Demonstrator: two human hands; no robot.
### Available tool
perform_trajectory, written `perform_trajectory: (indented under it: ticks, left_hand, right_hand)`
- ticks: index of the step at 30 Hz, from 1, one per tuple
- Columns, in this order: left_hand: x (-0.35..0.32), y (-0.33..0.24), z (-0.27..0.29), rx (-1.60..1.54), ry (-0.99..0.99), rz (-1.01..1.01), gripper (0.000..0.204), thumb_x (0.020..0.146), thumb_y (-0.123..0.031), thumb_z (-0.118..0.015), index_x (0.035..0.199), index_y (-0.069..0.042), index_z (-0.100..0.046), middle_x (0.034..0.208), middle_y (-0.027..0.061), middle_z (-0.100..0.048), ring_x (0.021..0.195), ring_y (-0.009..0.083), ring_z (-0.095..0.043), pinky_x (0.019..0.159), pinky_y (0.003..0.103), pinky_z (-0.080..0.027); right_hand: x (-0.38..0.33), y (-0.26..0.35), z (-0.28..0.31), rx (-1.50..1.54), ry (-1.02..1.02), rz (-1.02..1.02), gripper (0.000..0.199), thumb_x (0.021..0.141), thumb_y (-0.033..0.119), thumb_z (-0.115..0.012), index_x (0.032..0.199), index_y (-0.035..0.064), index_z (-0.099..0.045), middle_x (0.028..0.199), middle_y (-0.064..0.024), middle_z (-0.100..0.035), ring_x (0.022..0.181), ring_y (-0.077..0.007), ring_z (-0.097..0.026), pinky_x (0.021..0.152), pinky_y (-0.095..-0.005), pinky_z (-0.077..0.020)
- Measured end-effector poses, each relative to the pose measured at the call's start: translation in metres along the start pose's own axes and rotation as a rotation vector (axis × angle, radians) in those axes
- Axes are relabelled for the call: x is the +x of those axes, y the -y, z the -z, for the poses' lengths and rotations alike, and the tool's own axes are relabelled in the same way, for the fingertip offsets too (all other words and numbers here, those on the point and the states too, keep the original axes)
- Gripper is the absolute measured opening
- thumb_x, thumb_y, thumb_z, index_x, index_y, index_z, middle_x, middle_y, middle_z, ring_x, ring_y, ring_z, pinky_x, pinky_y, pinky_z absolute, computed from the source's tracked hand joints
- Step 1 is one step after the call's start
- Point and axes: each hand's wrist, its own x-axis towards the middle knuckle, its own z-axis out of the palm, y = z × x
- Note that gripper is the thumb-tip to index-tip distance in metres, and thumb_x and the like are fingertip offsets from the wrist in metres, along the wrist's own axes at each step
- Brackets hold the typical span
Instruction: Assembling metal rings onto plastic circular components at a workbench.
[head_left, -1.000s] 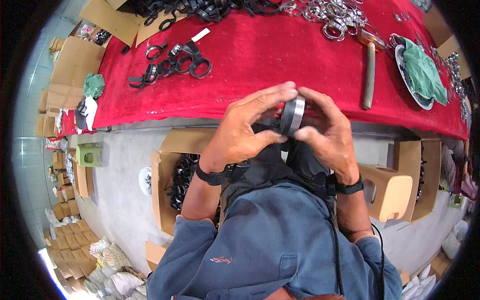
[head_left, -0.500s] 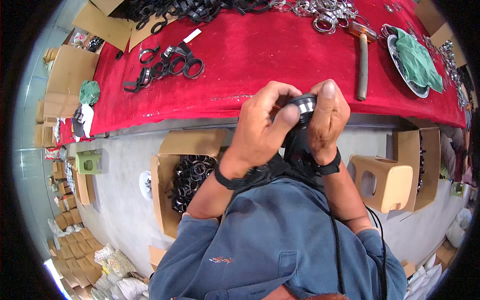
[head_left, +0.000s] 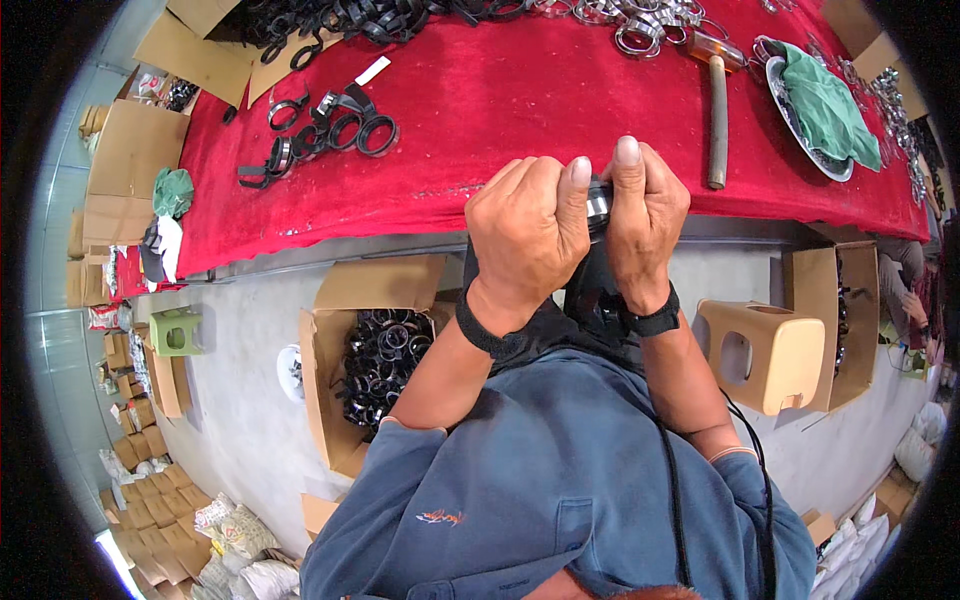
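Between my hands, at the near edge of the red cloth, is a ring clamp (head_left: 598, 204) with a shiny metal band and black rubber. My left hand (head_left: 528, 232) is curled round its left side, thumb pointing up and away. On the right side my right hand (head_left: 645, 222) grips it the same way, thumb raised along it. Most of the ring is hidden by the fingers. Farther left on the cloth lies a small group of similar black-and-metal ring clamps (head_left: 345, 130).
The red-covered table (head_left: 480, 110) bears a heap of black rings (head_left: 360, 18), bare metal rings (head_left: 640, 30), a mallet (head_left: 718, 130) and a tray (head_left: 778, 80) with green cloth (head_left: 825, 115). Below stand a carton (head_left: 310, 385) of clamps at left and a tan stool (head_left: 795, 365) at right.
My left hand has turned over and closed round the clamp, its back now up and its thumb forward. My right hand has shifted slightly forward; both still hold the clamp.
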Motion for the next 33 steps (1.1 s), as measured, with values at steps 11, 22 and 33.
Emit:
perform_trajectory:
  ticks: [11,22,33]
  left_hand:
    - [0.002,0.001,-0.024,-0.105,-0.070,0.035,0.042,0.104,-0.017,-0.070,0.070,-0.003,-0.050,0.059,0.0149,-0.047,0.053,0.0380,-0.052,0.050,0.047,-0.039]
    - [-0.029,0.003,-0.013,-0.503,0.334,0.338,0.047,0.088,-0.028,-0.091,0.120,0.003,-0.073,0.104,0.0114,-0.080,0.093,0.0158,-0.074,0.086,0.035,-0.060]
    - [-0.036,-0.002,-0.015,-0.239,0.180,0.194,0.031,0.094,-0.025,-0.083,0.107,0.002,-0.075,0.090,0.0177,-0.074,0.079,0.0341,-0.072,0.072,0.041,-0.057]
  right_hand:
    - [0.007,-0.014,-0.003,0.007,-0.119,-0.141,0.056,0.113,0.036,-0.058,0.071,-0.0001,-0.059,0.058,-0.0040,-0.048,0.057,-0.0114,-0.043,0.053,-0.0370,-0.0366]
    - [0.028,-0.048,0.012,0.366,-0.226,-0.595,0.047,0.109,0.047,-0.061,0.080,0.0106,-0.059,0.059,0.0001,-0.053,0.045,-0.0121,-0.050,0.044,-0.0285,-0.0381]
    - [0.017,-0.045,0.007,0.424,-0.208,-0.644,0.049,0.111,0.047,-0.057,0.078,0.0107,-0.058,0.062,-0.0002,-0.054,0.049,-0.0116,-0.052,0.047,-0.0283,-0.0402]
